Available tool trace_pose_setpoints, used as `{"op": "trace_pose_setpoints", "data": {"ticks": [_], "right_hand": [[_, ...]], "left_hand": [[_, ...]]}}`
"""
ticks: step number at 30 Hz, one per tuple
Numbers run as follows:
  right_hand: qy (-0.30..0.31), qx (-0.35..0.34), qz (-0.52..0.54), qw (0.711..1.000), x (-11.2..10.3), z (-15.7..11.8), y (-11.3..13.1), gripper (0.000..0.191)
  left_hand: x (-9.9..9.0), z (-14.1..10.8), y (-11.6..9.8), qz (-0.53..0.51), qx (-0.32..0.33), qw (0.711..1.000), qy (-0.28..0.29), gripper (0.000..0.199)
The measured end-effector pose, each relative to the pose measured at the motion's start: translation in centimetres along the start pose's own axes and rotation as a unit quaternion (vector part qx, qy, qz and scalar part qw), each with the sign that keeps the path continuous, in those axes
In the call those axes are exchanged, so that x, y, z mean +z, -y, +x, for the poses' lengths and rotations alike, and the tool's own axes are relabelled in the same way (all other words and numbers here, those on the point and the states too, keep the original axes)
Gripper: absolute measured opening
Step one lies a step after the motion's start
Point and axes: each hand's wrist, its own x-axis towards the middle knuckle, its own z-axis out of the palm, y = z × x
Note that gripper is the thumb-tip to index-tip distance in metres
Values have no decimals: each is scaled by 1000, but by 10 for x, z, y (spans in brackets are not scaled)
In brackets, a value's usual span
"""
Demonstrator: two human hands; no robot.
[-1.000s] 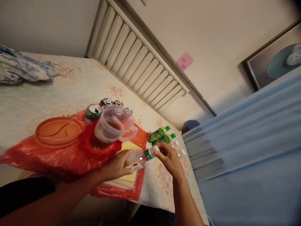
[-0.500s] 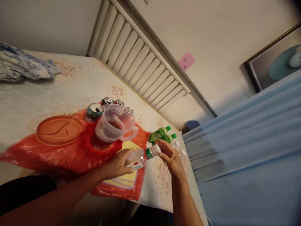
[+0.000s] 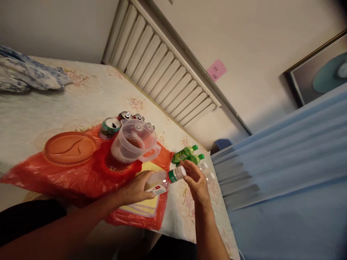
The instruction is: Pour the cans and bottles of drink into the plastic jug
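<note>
My left hand (image 3: 138, 188) is wrapped round a clear plastic bottle (image 3: 162, 181) with a green and red neck band, tilted with its white cap toward the right. Beside the cap, my right hand (image 3: 197, 182) has its fingers apart and curved, holding nothing. Behind the bottle, a clear plastic jug (image 3: 132, 144) with some brown liquid and foam rests on red plastic. Yellow cloth or paper (image 3: 142, 208) lies beneath the bottle.
An orange lid (image 3: 69, 148) lies on a red plastic bag (image 3: 62, 180). Several cans (image 3: 110, 129) stand behind the jug. Green-capped bottles (image 3: 182, 155) and white-capped ones (image 3: 210, 177) are at the right. A patterned cloth (image 3: 32, 74) lies far left.
My right hand has shifted very slightly to the left beside the cap. The bottle stays in my left hand, and the whole view has moved a little.
</note>
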Motion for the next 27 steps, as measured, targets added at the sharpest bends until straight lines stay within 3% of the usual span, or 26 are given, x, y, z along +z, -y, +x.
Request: {"op": "trace_pose_setpoints", "data": {"ticks": [7, 13, 19, 23, 27], "right_hand": [[-63, -17, -29, 997, 2, 1, -11, 53], [-83, -11, 9, 996, 10, -9, -30, 75], [15, 73, 53, 996, 35, -34, -59, 61], [14, 76, 14, 997, 46, -44, -63, 59], [-27, 78, -26, 996, 48, -46, -62, 50]], "left_hand": [[-1, 0, 1, -2, -3, 1000, 6, 78], [1, 1, 3, -25, -11, 1000, 6, 79], [-4, 2, -9, -73, -8, 996, 46, 78], [-6, 3, -11, -83, 12, 995, 62, 75], [-2, 3, -5, -110, 20, 990, 85, 78]]}}
